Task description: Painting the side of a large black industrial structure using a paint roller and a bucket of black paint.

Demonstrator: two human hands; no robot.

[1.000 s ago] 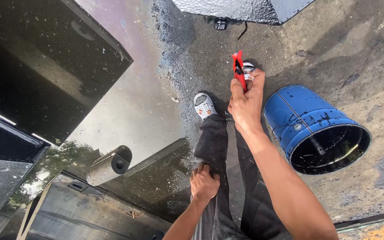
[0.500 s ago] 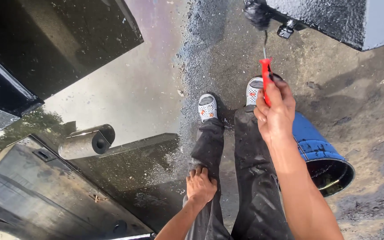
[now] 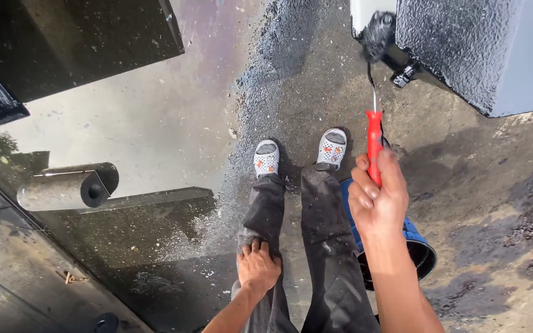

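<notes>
While we look down at wet ground [image 3: 155,123], grey roll [image 3: 63,188] lies far left beside dark panel [image 3: 94,37]. Our left hand [image 3: 257,266] rests flat, fingers spread, on left trouser leg [image 3: 263,209]. Our right hand [image 3: 377,200] wraps shut around red handle of paint roller [image 3: 374,145]; its dark fuzzy head [image 3: 377,31] touches black-coated box [image 3: 464,49] upper right. Blue bucket [image 3: 417,243] sits tipped just behind our right hand.

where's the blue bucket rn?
Head view, lower right of centre: the blue bucket lies tipped on the ground just right of the person's right leg, mostly hidden behind the right hand holding the red-handled roller.
</notes>
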